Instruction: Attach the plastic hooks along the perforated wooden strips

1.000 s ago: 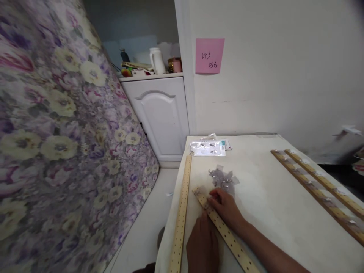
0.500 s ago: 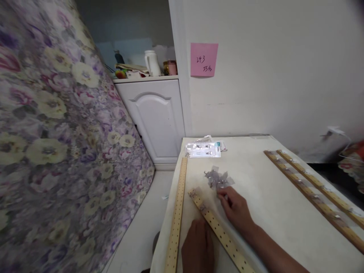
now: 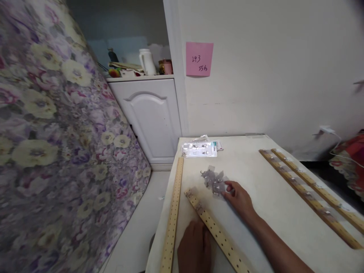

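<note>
My right hand (image 3: 238, 195) reaches to a small heap of clear plastic hooks (image 3: 214, 178) on the white table (image 3: 264, 201), its fingertips pinched at the heap's right edge. My left hand (image 3: 194, 246) lies closed near the table's front edge, against the lower part of a slanted perforated wooden strip (image 3: 216, 232). A hook sits on that strip's upper end. A second perforated strip (image 3: 172, 216) runs along the table's left edge.
Two more wooden strips with hooks (image 3: 307, 193) lie at the table's right. A blister pack (image 3: 199, 148) sits at the far left corner. A floral mattress (image 3: 57, 144) leans at left, beside a white cabinet (image 3: 148, 113). A pink note (image 3: 199, 58) hangs on the wall.
My right hand has left the slanted strip and moved up and right to the heap of hooks. My left hand has stayed by the strip. The view has shifted right.
</note>
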Action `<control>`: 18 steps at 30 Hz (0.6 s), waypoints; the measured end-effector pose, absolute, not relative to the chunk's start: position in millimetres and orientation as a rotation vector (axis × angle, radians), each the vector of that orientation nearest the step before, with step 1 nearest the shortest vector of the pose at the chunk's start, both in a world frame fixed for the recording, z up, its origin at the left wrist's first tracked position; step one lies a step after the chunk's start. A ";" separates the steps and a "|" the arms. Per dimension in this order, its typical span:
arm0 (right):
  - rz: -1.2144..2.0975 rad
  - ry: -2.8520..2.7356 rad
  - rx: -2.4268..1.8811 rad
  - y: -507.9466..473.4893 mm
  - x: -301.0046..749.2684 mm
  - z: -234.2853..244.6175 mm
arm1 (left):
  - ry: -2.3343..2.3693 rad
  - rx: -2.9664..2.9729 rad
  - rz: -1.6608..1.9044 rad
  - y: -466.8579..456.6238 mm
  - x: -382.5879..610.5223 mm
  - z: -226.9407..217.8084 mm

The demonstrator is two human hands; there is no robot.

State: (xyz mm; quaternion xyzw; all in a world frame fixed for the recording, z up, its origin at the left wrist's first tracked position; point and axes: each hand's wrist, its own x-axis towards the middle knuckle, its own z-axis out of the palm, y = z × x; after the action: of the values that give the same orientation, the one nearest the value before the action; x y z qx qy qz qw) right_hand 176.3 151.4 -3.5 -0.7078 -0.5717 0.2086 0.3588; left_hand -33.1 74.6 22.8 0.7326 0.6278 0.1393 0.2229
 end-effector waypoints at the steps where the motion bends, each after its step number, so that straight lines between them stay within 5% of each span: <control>1: 0.544 -1.477 -1.825 151.9 176.8 -3.2 | 1.735 2.027 0.379 74.5 -32.8 23.0; 18: 0.834 -1.175 -1.496 156.2 184.9 -8.4 | 1.745 2.044 0.453 72.7 -32.1 19.8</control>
State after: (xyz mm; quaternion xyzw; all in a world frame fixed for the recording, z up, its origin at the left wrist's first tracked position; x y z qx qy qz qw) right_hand 184.9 156.2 -8.4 -0.6205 -0.4875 0.3459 0.5076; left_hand -32.1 72.7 19.8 0.7336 0.6266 0.1626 0.2067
